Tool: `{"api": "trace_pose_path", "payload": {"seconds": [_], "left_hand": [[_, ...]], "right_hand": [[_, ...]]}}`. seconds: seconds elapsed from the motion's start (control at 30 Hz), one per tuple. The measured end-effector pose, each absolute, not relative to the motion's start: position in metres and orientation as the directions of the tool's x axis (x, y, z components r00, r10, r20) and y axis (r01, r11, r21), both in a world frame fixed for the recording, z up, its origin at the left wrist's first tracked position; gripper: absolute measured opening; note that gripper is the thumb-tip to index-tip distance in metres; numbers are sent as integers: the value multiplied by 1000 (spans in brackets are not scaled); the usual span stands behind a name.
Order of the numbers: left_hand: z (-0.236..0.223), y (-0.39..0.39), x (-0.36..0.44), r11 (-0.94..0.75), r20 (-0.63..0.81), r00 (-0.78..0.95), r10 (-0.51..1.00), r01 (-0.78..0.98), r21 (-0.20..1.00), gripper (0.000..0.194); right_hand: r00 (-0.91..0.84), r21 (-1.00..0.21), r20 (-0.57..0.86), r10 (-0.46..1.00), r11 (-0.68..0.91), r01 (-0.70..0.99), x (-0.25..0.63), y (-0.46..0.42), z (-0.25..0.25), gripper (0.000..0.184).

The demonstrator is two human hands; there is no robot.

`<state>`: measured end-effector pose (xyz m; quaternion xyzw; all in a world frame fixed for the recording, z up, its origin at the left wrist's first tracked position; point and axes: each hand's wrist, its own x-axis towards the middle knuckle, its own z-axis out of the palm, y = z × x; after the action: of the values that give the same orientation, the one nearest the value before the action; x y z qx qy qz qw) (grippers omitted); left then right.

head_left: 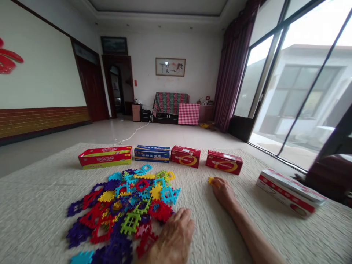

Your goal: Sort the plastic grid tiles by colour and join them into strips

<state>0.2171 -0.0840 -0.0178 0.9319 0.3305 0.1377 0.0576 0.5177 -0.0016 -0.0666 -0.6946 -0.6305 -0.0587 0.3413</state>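
Observation:
A heap of colourful plastic interlocking pieces [130, 222] with notched edges lies on the textured cover, in red, purple, blue, green and yellow. My left hand [176, 234] rests at the heap's right edge, beside the red pieces [160, 210]. Its fingers lie stretched forward and close to each other, with nothing visible held; what is under the palm is hidden. Farther right, my right hand [223, 192] is closed, its fingertips on a yellow interlocking piece [210, 180]. Most of that piece is covered by the fingers.
Along the far side stand a red and green box [106, 157], a blue box [152, 153] and two red boxes [185, 157]. A white and red box [291, 192] sits at the right. All lie on the pale textured cover [198, 227]. Tall windows [297, 84] fill the right side.

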Motion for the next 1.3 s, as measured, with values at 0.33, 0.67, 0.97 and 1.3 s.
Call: {"api": "trace_pose_path", "payload": {"seconds": [0.33, 0.67, 0.97, 1.3], "left_hand": [[-52, -51, 268, -638, 347, 538, 768, 689, 344, 31], [36, 14, 193, -558, 480, 352, 804, 725, 404, 35], [-12, 90, 120, -264, 370, 130, 920, 903, 338, 51], [-28, 95, 127, -332, 383, 172, 908, 854, 402, 41]], "right_hand": [[76, -433, 527, 846, 190, 881, 517, 1, -62, 30], [-34, -476, 594, 804, 386, 790, 433, 30, -39, 30], [48, -583, 483, 875, 280, 763, 351, 86, -55, 26], [196, -799, 469, 861, 319, 510, 356, 78, -59, 47]]}}
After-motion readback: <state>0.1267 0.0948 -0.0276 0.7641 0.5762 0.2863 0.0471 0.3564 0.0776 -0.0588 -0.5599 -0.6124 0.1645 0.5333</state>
